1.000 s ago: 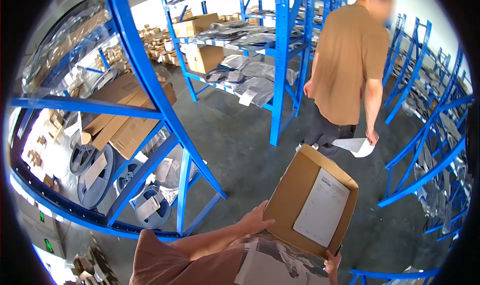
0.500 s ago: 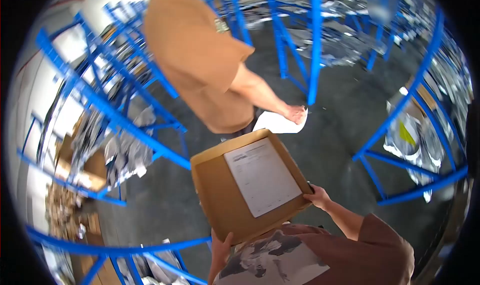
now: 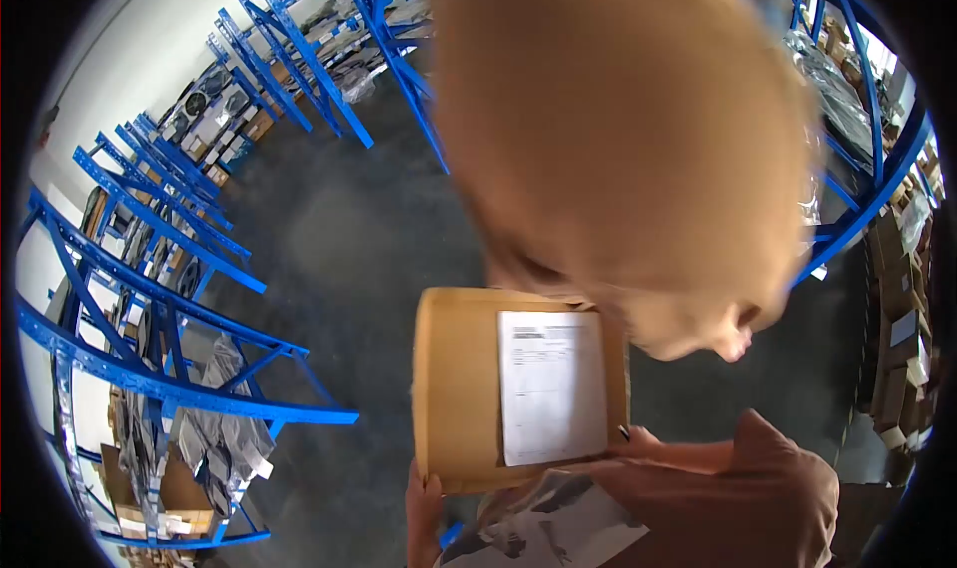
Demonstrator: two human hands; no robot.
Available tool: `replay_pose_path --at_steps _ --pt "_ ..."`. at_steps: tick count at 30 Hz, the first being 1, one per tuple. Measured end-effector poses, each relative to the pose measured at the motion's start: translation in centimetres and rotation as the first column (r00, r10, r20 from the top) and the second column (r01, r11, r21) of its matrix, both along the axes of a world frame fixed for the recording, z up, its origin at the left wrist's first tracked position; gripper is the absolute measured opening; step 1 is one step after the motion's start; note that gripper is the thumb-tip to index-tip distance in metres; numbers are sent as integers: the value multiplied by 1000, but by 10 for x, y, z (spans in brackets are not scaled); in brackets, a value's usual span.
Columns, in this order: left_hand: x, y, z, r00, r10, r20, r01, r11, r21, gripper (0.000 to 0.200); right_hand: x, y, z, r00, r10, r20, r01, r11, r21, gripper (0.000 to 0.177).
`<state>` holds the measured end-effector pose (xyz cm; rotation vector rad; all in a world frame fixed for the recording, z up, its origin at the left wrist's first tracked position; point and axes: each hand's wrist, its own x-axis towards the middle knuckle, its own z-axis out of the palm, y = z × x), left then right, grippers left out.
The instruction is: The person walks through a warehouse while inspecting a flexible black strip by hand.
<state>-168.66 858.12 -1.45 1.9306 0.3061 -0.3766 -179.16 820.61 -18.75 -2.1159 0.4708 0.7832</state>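
Note:
A shallow open cardboard box (image 3: 457, 389) is held level in front of my body. Inside it, towards the right, lies a printed sheet of paper (image 3: 553, 389). My left hand (image 3: 424, 503) grips the near left corner, thumb over the rim. At the near right corner, my right hand (image 3: 638, 440) is closed on the box edge, its fingers partly hidden. A small dark thing sticks up beside my right fingers, too small to name. Another person (image 3: 628, 140), blurred and very close, leans over the far right side of the box.
Blue metal racks (image 3: 179, 389) with plastic-wrapped goods line the left. Another blue rack (image 3: 877, 179) curves along the right, with cardboard boxes (image 3: 902, 289) beyond it. Dark floor (image 3: 339, 229) runs between the racks. A white wall (image 3: 110, 80) stands at the far left.
My view has swung, and the racks appear elsewhere. The other person is now much closer, over the box. The white sheet in that person's hand is no longer in sight. My hands still hold the box.

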Motion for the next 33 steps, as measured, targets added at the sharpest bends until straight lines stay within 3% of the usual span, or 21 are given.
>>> replay_pose_path --at_steps 1,2,3,5,6,8,10,12,14,21,24,26,30,32,33 --pt "26 -3 9 985 -170 10 167 978 125 44 -13 9 14 989 -146 32 145 989 32 58" --pt "48 -10 16 957 -280 81 272 957 101 45 -21 18 22 957 -288 42 285 956 68 57" --pt "61 -14 21 912 -388 131 380 922 81 47 -26 29 26 955 -298 6 297 952 68 57" --pt "86 -10 13 866 -482 135 483 875 28 48 -37 51 38 829 -526 -189 548 833 84 51" --pt "102 -11 9 809 -557 190 571 821 -23 48 -45 64 41 825 -555 -111 564 821 90 48" --pt "130 -10 4 763 -643 72 646 763 -27 48 -63 94 32 803 -594 47 592 805 38 41" --pt "147 -8 0 683 -727 -66 728 685 -16 48 -53 117 73 675 -730 -108 735 677 23 37" --pt "160 -8 -18 681 -725 -102 721 688 -77 49 -63 141 61 588 -809 -25 808 584 76 34" --pt "175 -7 -31 590 -803 -83 792 596 -135 50 -66 163 70 524 -852 -24 851 521 60 33" --pt "210 -35 -24 465 -875 -135 866 482 -135 44 -71 217 76 368 -927 74 930 368 -16 31" --pt "211 -43 -33 372 -923 -93 926 377 -35 46 -74 223 56 307 -941 140 948 315 38 30" --pt "203 -44 -33 416 -907 -57 908 419 -33 46 -76 220 51 240 -950 199 960 263 97 28" --pt "181 -61 -14 386 -922 22 922 386 -31 45 -93 191 48 120 -972 203 977 152 150 29" --pt "165 -71 -5 465 -885 -15 884 465 -52 45 -105 173 54 26 -980 195 960 79 270 29" --pt "155 -80 4 442 -897 9 897 442 -19 45 -112 158 62 60 -968 245 960 123 250 28"
